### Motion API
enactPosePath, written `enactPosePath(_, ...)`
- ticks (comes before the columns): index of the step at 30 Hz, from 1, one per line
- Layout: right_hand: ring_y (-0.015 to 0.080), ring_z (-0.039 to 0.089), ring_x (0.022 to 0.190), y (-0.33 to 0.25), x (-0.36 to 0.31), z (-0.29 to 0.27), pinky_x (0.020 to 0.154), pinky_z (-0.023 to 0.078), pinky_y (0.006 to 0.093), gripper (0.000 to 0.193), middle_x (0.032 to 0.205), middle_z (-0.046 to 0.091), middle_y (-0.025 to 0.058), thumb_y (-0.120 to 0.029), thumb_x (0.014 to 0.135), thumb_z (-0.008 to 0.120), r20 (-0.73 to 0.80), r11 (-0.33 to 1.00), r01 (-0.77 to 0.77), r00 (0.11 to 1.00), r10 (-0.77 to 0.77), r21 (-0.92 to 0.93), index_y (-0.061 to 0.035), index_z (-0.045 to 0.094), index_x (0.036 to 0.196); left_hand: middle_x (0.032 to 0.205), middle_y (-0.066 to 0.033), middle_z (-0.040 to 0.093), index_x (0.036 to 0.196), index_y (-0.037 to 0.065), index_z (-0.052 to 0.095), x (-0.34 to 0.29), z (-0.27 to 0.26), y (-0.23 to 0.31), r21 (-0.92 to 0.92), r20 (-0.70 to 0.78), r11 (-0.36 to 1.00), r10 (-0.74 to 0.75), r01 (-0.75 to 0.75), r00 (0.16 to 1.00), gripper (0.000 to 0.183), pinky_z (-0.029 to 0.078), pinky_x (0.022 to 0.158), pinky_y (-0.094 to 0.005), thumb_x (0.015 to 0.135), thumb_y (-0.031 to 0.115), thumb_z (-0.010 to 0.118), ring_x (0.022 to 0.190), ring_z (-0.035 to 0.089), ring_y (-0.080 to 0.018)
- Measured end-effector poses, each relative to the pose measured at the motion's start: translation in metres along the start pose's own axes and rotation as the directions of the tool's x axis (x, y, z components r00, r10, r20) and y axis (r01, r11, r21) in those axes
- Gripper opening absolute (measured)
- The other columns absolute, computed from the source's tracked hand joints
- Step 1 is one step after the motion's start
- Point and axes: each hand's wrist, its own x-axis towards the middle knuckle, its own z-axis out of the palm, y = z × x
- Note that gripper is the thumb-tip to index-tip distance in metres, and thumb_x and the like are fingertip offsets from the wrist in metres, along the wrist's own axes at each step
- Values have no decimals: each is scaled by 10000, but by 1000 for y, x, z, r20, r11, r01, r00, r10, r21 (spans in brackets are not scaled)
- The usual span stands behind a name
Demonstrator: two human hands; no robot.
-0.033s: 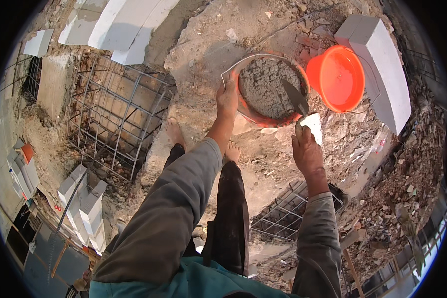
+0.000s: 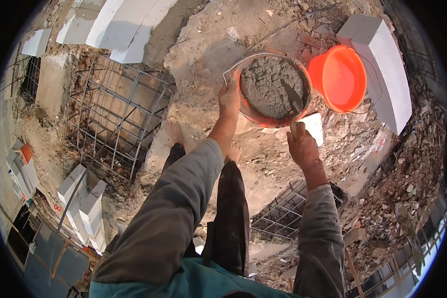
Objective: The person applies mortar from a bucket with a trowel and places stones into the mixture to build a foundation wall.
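A round orange bucket [image 2: 259, 119], filled with grey wet mortar [image 2: 265, 82], stands on the ground in front of me. My left hand [image 2: 229, 102] is closed on the left side of its rim, beside the raised wire handle [image 2: 232, 68]. My right hand [image 2: 303, 145] wraps round the handle of a trowel [image 2: 293, 98], its pointed metal blade lying against the mortar near the bucket's right side. Right of this bucket, a second orange bucket [image 2: 328, 82] holds what looks like water and leans toward me.
A large pale block [image 2: 385, 69] lies behind the second bucket. Rebar grids [image 2: 121, 111] cover a pit on the left, and another rebar grid [image 2: 283, 213] is near my right forearm. Rubble [image 2: 382, 208] spreads at right; more pale blocks [image 2: 84, 203] stand at lower left.
My right hand and the trowel have shifted slightly left, and the blade has come lower, onto the mortar. My left hand stays at the bucket's rim.
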Motion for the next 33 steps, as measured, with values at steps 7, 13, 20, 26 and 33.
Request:
enactPosePath(7,146,545,482,-32,52,67,442,443,307,251,639,540,56,-229,928,608,293,699,-342,936,194,628,-4,512,985,1470,-97,389,1456,-5,348,-26,18,22,-232,105,950,-190,210,976,549,238,1136,-338,1024,319,445,1353,349,-200)
enactPosePath(13,93,487,491,-65,47,48,442,413,248,155,670,526,6,-208,955,591,425,187,-455,887,182,871,-68,529,978,1144,-60,564,1392,3,457,-27,22,19,-268,74,958,-86,103,994,457,358,959,-309,1026,271,404,1028,489,-168)
enactPosePath(20,109,523,507,-52,26,63,445,431,237,170,720,550,37,-190,960,574,335,7,-336,940,61,942,-69,515,1064,1367,-92,495,1387,-1,459,-26,19,11,-246,48,969,-6,18,999,611,340,1057,-323,1016,481,388,1227,457,-189)
enactPosePath(26,112,540,522,-56,3,7,445,445,248,188,734,558,52,-183,932,615,331,206,-330,943,32,921,-69,495,1020,1404,-106,465,1409,4,428,-19,6,-5,-255,-44,963,-106,92,993,670,329,1068,-324,1009,536,351,1265,445,-206)
enactPosePath(33,121,530,523,-111,-9,-38,450,448,257,217,729,548,60,-180,903,661,435,237,-421,900,-9,876,-64,485,954,1531,-63,332,1496,72,286,18,-80,-15,-585,-225,808,-249,74,942,704,120,1176,-380,997,568,315,1417,292,-225)
